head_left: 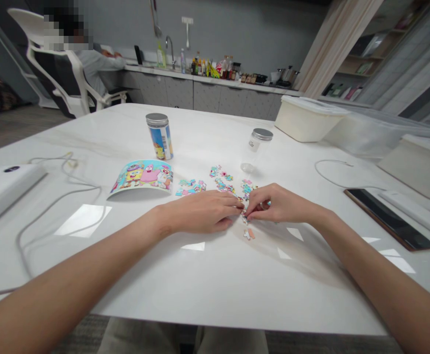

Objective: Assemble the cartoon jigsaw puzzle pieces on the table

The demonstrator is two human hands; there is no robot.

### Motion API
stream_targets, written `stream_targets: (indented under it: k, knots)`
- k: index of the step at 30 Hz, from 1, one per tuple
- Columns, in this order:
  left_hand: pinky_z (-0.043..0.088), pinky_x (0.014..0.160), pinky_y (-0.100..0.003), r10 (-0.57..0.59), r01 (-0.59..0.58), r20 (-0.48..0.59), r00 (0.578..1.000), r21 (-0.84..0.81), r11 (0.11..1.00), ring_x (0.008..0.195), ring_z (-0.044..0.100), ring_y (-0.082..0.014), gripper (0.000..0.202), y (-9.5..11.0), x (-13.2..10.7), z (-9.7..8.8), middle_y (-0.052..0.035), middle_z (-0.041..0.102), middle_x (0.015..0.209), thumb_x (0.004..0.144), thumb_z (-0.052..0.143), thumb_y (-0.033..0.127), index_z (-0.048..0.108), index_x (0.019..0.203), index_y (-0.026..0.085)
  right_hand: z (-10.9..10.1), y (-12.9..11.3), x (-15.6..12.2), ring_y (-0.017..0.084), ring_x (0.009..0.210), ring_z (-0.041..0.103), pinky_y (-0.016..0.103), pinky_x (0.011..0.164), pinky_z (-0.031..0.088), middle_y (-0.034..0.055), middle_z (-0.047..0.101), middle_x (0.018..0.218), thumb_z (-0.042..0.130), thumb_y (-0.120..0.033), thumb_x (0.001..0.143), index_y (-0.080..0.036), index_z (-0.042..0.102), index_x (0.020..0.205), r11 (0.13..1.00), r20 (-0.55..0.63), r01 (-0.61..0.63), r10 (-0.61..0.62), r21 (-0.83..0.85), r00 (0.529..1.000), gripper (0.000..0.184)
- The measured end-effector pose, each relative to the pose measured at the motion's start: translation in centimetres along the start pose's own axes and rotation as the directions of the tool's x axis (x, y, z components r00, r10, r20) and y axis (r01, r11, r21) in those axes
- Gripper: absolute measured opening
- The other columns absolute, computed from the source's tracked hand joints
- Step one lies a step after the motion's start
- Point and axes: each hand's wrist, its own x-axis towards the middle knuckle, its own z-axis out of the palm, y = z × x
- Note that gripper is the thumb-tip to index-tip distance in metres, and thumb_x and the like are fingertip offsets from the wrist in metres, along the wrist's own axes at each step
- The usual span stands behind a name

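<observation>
Both hands meet at the middle of the white table (pixel 207 275) over a scatter of small puzzle pieces (pixel 222 184).

The left hand (pixel 200 214) lies low with its fingers straight and close together, thumb tucked beneath. Its tips touch the pieces at the 3 o'clock end of the hand, but the view is too small to tell whether it grips one. The right hand (pixel 277 204) is curled, thumb and forefinger pinched shut on what seems to be 1 of the pieces, tip to tip with the left.

Most of the pieces lie at 12 o'clock from the hands. 2 loose pieces (pixel 249 233) sit just at 6 o'clock.

At 10 o'clock lies a curled picture card (pixel 143 176) printed with a yellow sponge figure and a pink star figure. Beyond it stands a round tin (pixel 159 136) with a grey lid and a cartoon label, its writing too small to read.

At 1 o'clock a clear jar (pixel 261 140) with a metal lid carries a white label, also unreadable. A dark phone (pixel 388 219) lies at 3 o'clock and a white device (pixel 4 189) with a cable (pixel 52 201) at 9 o'clock.
</observation>
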Motion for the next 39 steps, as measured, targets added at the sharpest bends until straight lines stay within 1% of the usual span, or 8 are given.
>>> stream_targets:
  k: [4,10,15,18,23,29,32,39]
  knots:
    - [0.046,0.1,-0.038,-0.01,0.01,0.02,1.0,0.019,1.0,0.118,0.056,-0.0227,0.028,-0.15,-0.04,0.15,-0.011,0.062,0.127,0.092,0.047,0.013,0.06,0.117,0.017,-0.29,0.37,-0.19,0.011,0.059,0.055,0.025,0.053,0.043,0.005,0.07,0.078,0.067,-0.035,0.083,-0.021,0.08,0.087,1.0,0.044,0.013,-0.013,-0.013,0.999,0.02]
    - [0.044,0.101,-0.037,-0.015,0.014,0.012,1.0,0.025,1.0,0.118,0.055,-0.0232,0.027,-0.19,-0.11,0.28,-0.0099,0.062,0.127,0.094,0.046,0.015,0.06,0.116,0.015,-0.62,0.42,-0.39,0.014,0.071,0.061,0.028,0.066,0.047,0.0062,0.073,0.085,0.064,-0.035,0.085,-0.023,0.08,0.093,0.997,0.101,0.066,-0.062,-0.028,0.993,0.021]
    - [0.045,0.1,-0.037,-0.005,0.005,-0.021,1.0,0.031,1.0,0.117,0.056,-0.0229,0.025,-0.28,-0.22,0.47,-0.0098,0.063,0.125,0.093,0.046,0.014,0.062,0.112,0.016,-0.56,-0.03,-0.45,0.014,0.071,0.06,0.027,0.065,0.046,0.0057,0.073,0.084,0.061,-0.035,0.088,-0.024,0.079,0.096,0.996,0.143,0.08,-0.075,-0.025,0.987,0.023]
    - [0.045,0.1,-0.037,0.001,0.0,-0.02,1.0,0.046,0.999,0.117,0.056,-0.0233,0.024,-0.26,-0.19,0.48,-0.0105,0.063,0.124,0.093,0.046,0.015,0.062,0.111,0.015,-0.56,-0.23,-0.45,0.012,0.065,0.057,0.025,0.059,0.043,0.0047,0.071,0.078,0.06,-0.036,0.088,-0.024,0.079,0.095,0.994,0.106,0.105,-0.1,-0.043,0.989,0.024]
    - [0.045,0.1,-0.038,-0.003,0.002,0.017,1.0,0.064,0.998,0.114,0.058,-0.0226,0.027,-0.23,-0.07,0.23,-0.0111,0.064,0.12,0.094,0.044,0.014,0.061,0.115,0.015,-0.93,0.23,-0.42,0.011,0.061,0.054,0.025,0.058,0.04,0.0041,0.067,0.075,0.058,-0.036,0.089,-0.025,0.077,0.104,0.985,-0.042,0.094,-0.101,-0.147,0.994,0.026]
    - [0.046,0.1,-0.037,-0.037,0.036,0.024,0.999,0.049,0.998,0.116,0.057,-0.0224,0.027,-0.5,-0.17,-0.1,-0.0116,0.063,0.122,0.093,0.045,0.014,0.061,0.116,0.016,-0.94,0.55,-0.49,0.012,0.065,0.056,0.025,0.06,0.04,0.0048,0.067,0.079,0.056,-0.033,0.09,-0.026,0.077,0.101,0.966,0.01,0.117,-0.118,-0.23,0.993,0.026]
    - [0.046,0.099,-0.037,-0.028,0.028,0.015,0.999,0.046,0.999,0.116,0.057,-0.0225,0.028,-0.54,-0.18,-0.13,-0.0115,0.064,0.122,0.093,0.045,0.013,0.061,0.116,0.016,-0.91,0.28,-0.61,0.011,0.062,0.054,0.025,0.058,0.039,0.0036,0.065,0.075,0.054,-0.031,0.09,-0.025,0.078,0.1,0.963,0.001,0.143,-0.147,-0.227,0.989,0.026]
    - [0.045,0.099,-0.036,-0.025,0.024,0.003,1.0,0.041,0.999,0.115,0.057,-0.0224,0.027,-0.59,-0.17,0.03,-0.0117,0.063,0.122,0.094,0.044,0.013,0.061,0.114,0.015,-0.75,0.13,-0.55,0.01,0.059,0.048,0.025,0.059,0.036,0.0028,0.066,0.072,0.055,-0.034,0.091,-0.026,0.078,0.096,0.959,0.091,0.174,-0.157,-0.224,0.983,0.026]
